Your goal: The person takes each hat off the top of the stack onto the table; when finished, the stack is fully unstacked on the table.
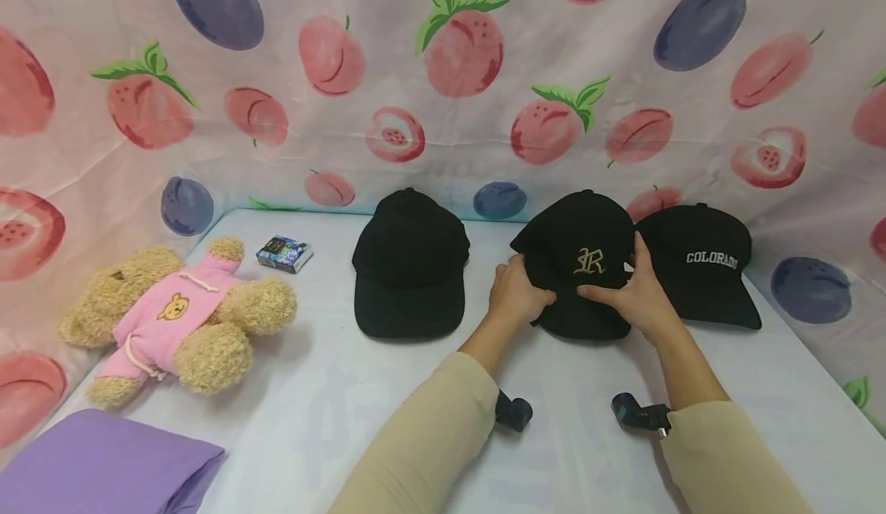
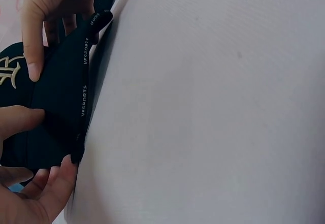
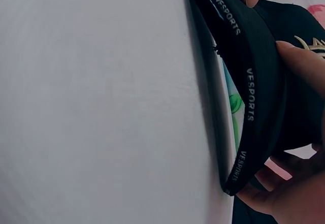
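Both hands hold a black cap (image 1: 588, 221) with a gold embroidered letter, at the back right of the table. The left hand (image 1: 517, 292) grips its left side, thumb on the front and fingers round the edge. On the opposite side the right hand (image 1: 640, 291) holds it the same way. A band printed with white lettering (image 3: 250, 94) runs along the cap's lower edge in both wrist views. Below the cap shows a black rounded brim (image 1: 588, 323); I cannot tell whether it belongs to the same cap. A black COLORADO cap (image 1: 699, 237) sits close beside the right hand.
Another plain black cap (image 1: 411, 245) stands left of the hands. A teddy bear in a pink hoodie (image 1: 176, 318) lies at the left, near a small patterned box (image 1: 284, 254). Folded purple cloth (image 1: 104, 464) lies front left. A fruit-print curtain (image 1: 443, 137) hangs behind the white table (image 1: 311, 414).
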Motion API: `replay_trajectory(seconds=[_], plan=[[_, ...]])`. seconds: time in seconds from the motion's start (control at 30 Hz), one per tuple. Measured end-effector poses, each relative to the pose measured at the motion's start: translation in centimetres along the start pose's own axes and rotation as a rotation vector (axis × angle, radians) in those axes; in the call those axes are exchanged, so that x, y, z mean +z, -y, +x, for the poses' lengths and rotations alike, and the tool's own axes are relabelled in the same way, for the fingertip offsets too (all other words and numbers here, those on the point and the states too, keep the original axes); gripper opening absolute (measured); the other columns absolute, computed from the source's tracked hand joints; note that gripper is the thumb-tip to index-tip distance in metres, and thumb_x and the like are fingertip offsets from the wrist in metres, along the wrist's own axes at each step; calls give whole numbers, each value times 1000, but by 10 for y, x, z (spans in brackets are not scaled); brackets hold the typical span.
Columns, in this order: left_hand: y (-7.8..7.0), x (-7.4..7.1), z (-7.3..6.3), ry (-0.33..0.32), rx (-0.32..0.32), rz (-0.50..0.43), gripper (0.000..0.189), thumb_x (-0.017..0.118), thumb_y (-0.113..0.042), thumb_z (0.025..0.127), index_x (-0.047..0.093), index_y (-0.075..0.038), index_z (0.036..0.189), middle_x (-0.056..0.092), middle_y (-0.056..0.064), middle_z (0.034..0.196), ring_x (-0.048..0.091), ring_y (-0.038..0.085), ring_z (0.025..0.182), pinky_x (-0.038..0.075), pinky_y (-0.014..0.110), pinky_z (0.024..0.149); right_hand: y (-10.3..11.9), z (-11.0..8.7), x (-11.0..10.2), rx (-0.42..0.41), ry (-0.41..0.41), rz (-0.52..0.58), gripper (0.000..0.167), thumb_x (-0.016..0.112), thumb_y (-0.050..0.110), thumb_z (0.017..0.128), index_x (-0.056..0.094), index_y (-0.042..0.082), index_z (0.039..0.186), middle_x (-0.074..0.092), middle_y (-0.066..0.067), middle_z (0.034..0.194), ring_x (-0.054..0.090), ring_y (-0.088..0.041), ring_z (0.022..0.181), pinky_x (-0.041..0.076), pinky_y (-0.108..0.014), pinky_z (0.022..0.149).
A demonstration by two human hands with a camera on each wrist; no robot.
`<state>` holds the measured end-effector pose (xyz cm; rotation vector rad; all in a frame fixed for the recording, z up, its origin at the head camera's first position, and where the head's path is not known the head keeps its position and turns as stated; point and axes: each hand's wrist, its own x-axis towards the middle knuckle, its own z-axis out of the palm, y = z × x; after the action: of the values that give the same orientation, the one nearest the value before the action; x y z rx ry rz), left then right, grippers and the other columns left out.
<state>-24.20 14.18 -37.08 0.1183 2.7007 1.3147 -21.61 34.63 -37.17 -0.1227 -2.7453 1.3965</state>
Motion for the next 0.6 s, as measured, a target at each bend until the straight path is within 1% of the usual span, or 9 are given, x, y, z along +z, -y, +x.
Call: replay_trajectory(seconds=[0.1,0.2,0.33,0.47,0.6], plan=[[-1,2,2,13,-3,4,81,82,-25,87,44,-7,155,54,16,146,54,28,134,45,38,113,-3,2,-3,11,-7,-13,132,85,33,86,-21,22,164,1,-30,170,12,-53,155,20,-74,117],[-3,2,3,38,4,-16,80,82,-21,86,43,-6,155,53,17,147,53,28,135,45,38,114,-5,4,-5,21,-8,-26,130,84,34,86,-18,17,164,0,-30,170,9,-52,156,19,-74,118],[-4,3,4,70,17,-73,80,80,-16,86,42,-5,156,52,18,150,51,28,138,44,38,115,-6,7,-10,42,-6,-41,130,84,37,87,-19,14,164,-1,-32,170,8,-52,156,18,-74,118],[-3,5,4,85,31,-127,81,79,-12,85,41,-4,156,51,18,152,49,28,141,43,38,116,-8,10,-13,57,-7,-46,130,83,38,87,-20,14,163,-1,-33,169,8,-53,155,18,-73,118],[-2,7,4,101,35,-149,80,78,-11,86,41,-5,156,50,18,154,48,29,144,42,39,117,-11,14,-14,49,-10,-48,130,84,37,87,-18,12,163,0,-33,169,9,-53,155,17,-73,119]])
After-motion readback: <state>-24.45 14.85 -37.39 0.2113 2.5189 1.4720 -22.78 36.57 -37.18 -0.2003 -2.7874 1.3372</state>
